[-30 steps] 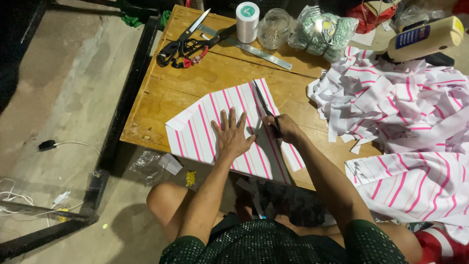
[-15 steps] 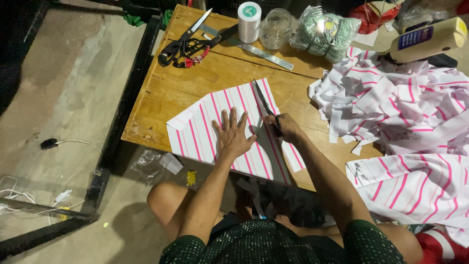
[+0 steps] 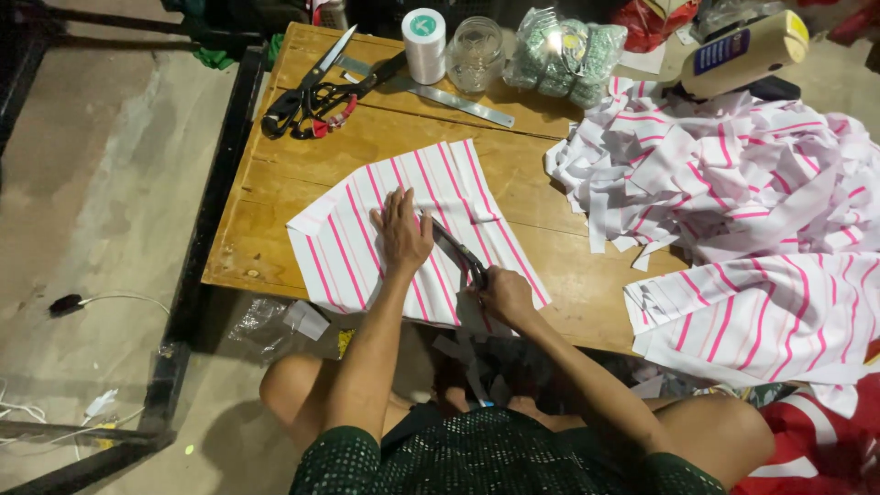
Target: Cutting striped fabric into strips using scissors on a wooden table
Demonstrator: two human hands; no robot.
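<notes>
A piece of white cloth with pink stripes (image 3: 353, 240) lies flat on the low wooden table (image 3: 275, 174). My left hand (image 3: 401, 229) presses down on it with fingers spread. My right hand (image 3: 502, 293) grips dark scissors (image 3: 456, 249) near the table's front edge, blades pointing away from me into the cloth. A cut strip of the cloth (image 3: 500, 225) lies to the right of the blades.
Two more pairs of scissors (image 3: 312, 92), a metal ruler (image 3: 458, 101), a thread spool (image 3: 423, 44), a glass jar (image 3: 477, 55) and bagged spools (image 3: 564, 55) sit at the table's back. Striped cloth scraps (image 3: 724, 192) are piled at right. A black metal frame (image 3: 197, 275) borders the left.
My right hand with the scissors has drawn back toward the table's front edge. The left hand still presses on the cloth.
</notes>
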